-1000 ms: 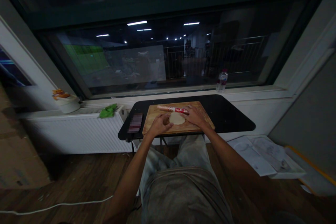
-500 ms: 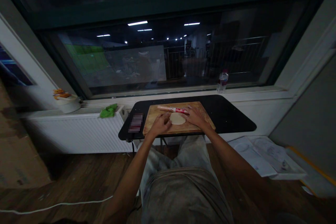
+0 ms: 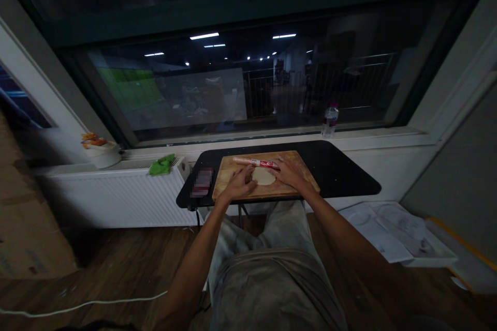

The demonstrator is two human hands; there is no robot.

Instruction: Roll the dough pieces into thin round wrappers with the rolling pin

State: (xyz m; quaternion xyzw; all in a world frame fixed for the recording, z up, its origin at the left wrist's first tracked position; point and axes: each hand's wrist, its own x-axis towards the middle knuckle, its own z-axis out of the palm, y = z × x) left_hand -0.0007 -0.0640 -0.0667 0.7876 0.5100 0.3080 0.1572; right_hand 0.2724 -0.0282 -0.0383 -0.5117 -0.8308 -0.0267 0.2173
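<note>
A thin, pale round of dough (image 3: 264,176) lies on the wooden cutting board (image 3: 224,181), between my two hands. My left hand (image 3: 241,182) is at its left edge, thumb and curled fingers closed on the rim. On the right edge my right hand (image 3: 287,171) has its thumb and fingertips on the dough, the other fingers reaching toward the far side. Just beyond the dough lies a stick-shaped thing (image 3: 254,162), pinkish-brown at its left end, with a red and white printed band; my right fingers cover its right end.
The board rests on a small black table (image 3: 341,170) by a window. A blurred-out flat object (image 3: 202,182) lies left of the board. A plastic bottle (image 3: 330,120) stands on the sill; a green cloth (image 3: 162,164) and white bowl (image 3: 101,155) are on the radiator (image 3: 128,199).
My left hand has shifted slightly right onto the dough's edge. The dough's outline looks less round, flatter along its far side. The stick-shaped thing stays in place.
</note>
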